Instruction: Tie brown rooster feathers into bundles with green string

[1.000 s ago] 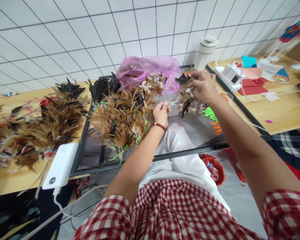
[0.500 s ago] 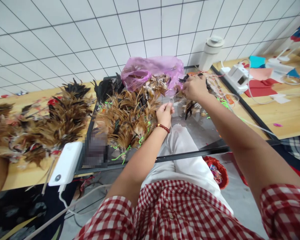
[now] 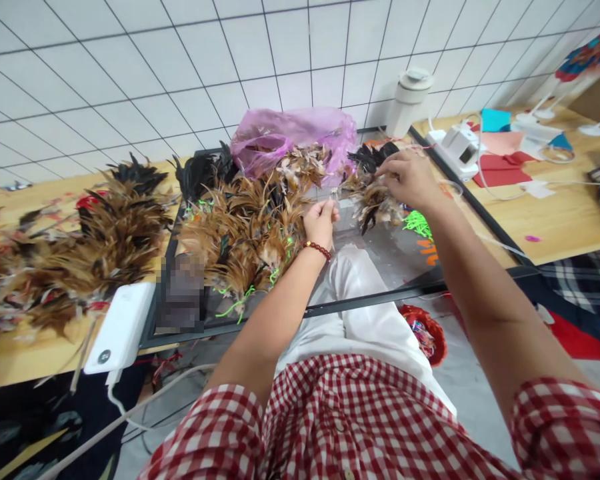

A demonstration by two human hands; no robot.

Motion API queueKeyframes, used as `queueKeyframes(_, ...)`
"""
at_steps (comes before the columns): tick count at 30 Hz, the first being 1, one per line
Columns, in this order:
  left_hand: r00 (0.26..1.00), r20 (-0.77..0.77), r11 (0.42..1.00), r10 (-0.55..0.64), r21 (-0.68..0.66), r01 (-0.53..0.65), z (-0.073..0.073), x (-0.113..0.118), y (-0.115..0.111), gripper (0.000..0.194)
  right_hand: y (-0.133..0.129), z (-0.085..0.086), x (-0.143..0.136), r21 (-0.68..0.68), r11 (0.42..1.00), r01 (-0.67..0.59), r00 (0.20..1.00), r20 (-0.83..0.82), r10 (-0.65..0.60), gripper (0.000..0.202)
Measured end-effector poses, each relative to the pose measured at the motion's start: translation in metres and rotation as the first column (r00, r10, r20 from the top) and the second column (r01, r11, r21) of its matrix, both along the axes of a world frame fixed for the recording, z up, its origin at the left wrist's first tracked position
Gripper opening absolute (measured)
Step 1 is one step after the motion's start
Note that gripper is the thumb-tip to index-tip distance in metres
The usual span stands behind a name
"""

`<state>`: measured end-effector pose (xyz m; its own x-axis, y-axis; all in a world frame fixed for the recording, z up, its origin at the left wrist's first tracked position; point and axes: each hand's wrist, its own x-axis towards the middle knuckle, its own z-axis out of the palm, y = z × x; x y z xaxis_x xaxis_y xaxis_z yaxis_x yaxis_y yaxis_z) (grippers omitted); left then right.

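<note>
My left hand (image 3: pixel 321 223), a beaded bracelet at its wrist, is closed in a pinch above the glass tray. A small pale wisp (image 3: pixel 335 193) shows at its fingertips, too small to name surely. My right hand (image 3: pixel 411 177) is over a small heap of brown and black feathers (image 3: pixel 377 203), its fingers bent together; what they hold, if anything, is hidden. Left of my left hand lies a large pile of brown feathers (image 3: pixel 245 227). Bright green strands (image 3: pixel 418 225) and orange pieces (image 3: pixel 427 252) lie below my right hand.
A black-framed glass tray (image 3: pixel 375 298) lies across my lap and the table. Behind it are a pink plastic bag (image 3: pixel 295 127) and a white bottle (image 3: pixel 411 100). A white power bank (image 3: pixel 120 327) stands left. More feathers (image 3: pixel 105 233) cover the left table. Chargers (image 3: pixel 460 147) stand right.
My right hand has drawn back to the right from the black feathers, uncovering more of the heap and the green strands. My left hand keeps its pinch. The view has shifted slightly.
</note>
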<state>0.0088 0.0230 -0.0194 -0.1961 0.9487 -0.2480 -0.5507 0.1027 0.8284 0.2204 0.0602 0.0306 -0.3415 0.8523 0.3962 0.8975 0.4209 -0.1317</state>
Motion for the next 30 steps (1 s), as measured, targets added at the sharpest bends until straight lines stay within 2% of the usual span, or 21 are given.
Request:
queueKeyframes(2, 1.000, -0.006, 1.000, -0.001, 0.002, 0.001, -0.001, 0.000, 0.000, 0.022, -0.005, -0.008, -0.014, -0.013, 1.000, 0.011, 0.999, -0.037, -0.011, 0.033)
queueKeyframes(5, 1.000, -0.012, 1.000, -0.002, 0.009, 0.003, -0.002, -0.001, 0.000, 0.021, -0.011, -0.023, -0.037, -0.084, 0.996, -0.029, 0.998, 0.053, 0.034, 0.030)
queueKeyframes(7, 1.000, -0.007, 1.000, 0.000, 0.010, 0.000, -0.002, -0.001, 0.001, 0.022, -0.014, -0.031, -0.044, -0.129, 0.991, -0.042, 0.991, 0.123, 0.058, 0.030)
queueKeyframes(9, 1.000, -0.006, 1.000, -0.001, 0.003, 0.001, -0.003, -0.002, 0.001, 0.022, -0.016, -0.037, -0.044, -0.152, 0.987, -0.042, 0.992, 0.114, 0.059, 0.028)
queueKeyframes(11, 1.000, -0.010, 1.000, -0.007, 0.002, 0.007, -0.004, -0.001, 0.000, 0.021, -0.017, -0.040, -0.041, -0.142, 0.988, -0.062, 0.998, -0.011, 0.061, 0.023)
queueKeyframes(13, 1.000, -0.006, 1.000, -0.011, 0.008, 0.011, -0.004, -0.001, -0.001, 0.020, -0.017, -0.042, -0.041, -0.118, 0.987, -0.112, 0.968, -0.237, 0.082, 0.017)
queueKeyframes(15, 1.000, 0.011, 1.000, -0.003, 0.010, 0.003, -0.003, 0.000, -0.001, 0.019, -0.017, -0.043, -0.045, -0.131, 0.979, -0.159, 0.856, -0.512, 0.071, 0.013)
queueKeyframes(17, 1.000, 0.027, 1.000, 0.012, 0.013, -0.012, -0.002, 0.000, -0.002, 0.019, -0.018, -0.045, -0.054, -0.205, 0.954, -0.220, 0.664, -0.747, -0.007, 0.015)
queueKeyframes(19, 0.999, 0.026, 0.999, 0.021, 0.024, -0.022, -0.001, -0.001, -0.003, 0.016, -0.020, -0.047, -0.063, -0.274, 0.912, -0.306, 0.471, -0.876, -0.105, 0.027)
queueKeyframes(21, 1.000, 0.022, 0.999, 0.017, 0.038, -0.017, -0.002, -0.002, -0.002, 0.013, -0.022, -0.049, -0.072, -0.293, 0.884, -0.365, 0.352, -0.922, -0.160, 0.039)
queueKeyframes(24, 1.000, 0.020, 0.999, -0.003, 0.053, 0.002, -0.004, -0.004, 0.000, 0.010, -0.026, -0.049, -0.079, -0.285, 0.883, -0.373, 0.282, -0.942, -0.184, 0.050)
queueKeyframes(30, 0.999, 0.022, 0.996, -0.032, 0.089, 0.030, -0.007, -0.005, -0.001, 0.005, -0.029, -0.048, -0.084, -0.299, 0.875, -0.380, 0.272, -0.940, -0.204, 0.058)
